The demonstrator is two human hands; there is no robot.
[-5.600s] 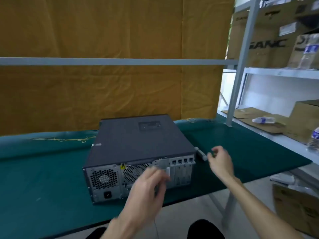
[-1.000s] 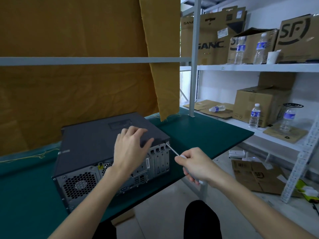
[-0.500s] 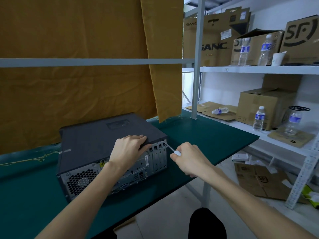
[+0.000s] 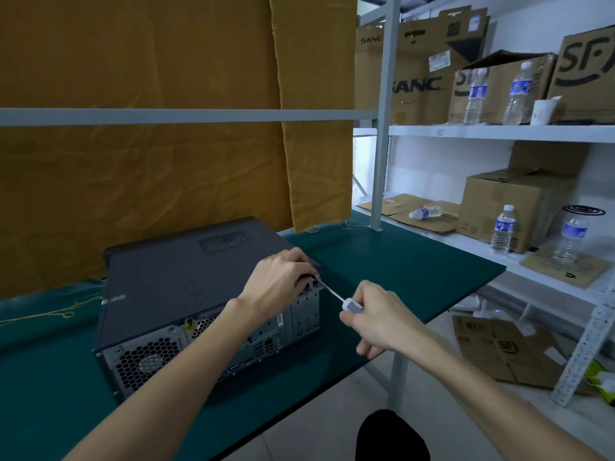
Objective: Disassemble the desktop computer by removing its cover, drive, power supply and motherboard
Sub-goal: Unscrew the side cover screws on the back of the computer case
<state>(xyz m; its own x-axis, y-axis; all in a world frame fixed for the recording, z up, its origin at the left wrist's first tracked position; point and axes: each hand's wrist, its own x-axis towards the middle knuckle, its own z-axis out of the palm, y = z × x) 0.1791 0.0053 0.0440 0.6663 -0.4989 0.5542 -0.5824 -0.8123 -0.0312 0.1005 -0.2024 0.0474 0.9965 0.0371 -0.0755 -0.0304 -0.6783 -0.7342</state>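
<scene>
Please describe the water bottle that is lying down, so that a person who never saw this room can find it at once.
Look at the white shelving unit to the right of the green table. On its lower shelf, just right of the grey upright post, flattened cardboard is spread out, and the lying water bottle rests on it. Every other bottle on these shelves stands upright; this one alone lies on its side.

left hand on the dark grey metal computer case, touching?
Touching. The head view shows the left hand lying on the top rear corner of the dark grey metal computer case, fingers curled over its edge with no gap visible.
</scene>
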